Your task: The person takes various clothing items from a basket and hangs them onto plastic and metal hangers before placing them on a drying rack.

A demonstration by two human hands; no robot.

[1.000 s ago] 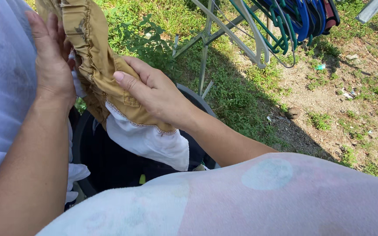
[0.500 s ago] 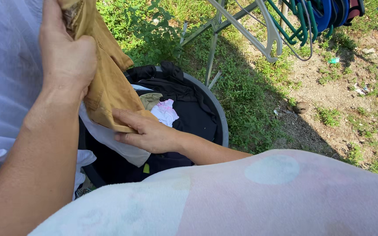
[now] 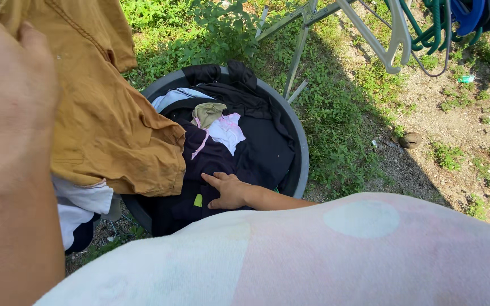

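The left hand (image 3: 12, 96), raised close to the camera, grips the tan trousers (image 3: 109, 130) to keep them hanging clear above the grey tub (image 3: 300, 164), while the right hand (image 3: 228, 190) rests open, fingers spread, on the dark clothes (image 3: 250, 153) piled inside.

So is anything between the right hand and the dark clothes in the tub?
Nothing visible. The right hand already rests on the dark clothes in the tub; the mustard garment hangs off to the side.
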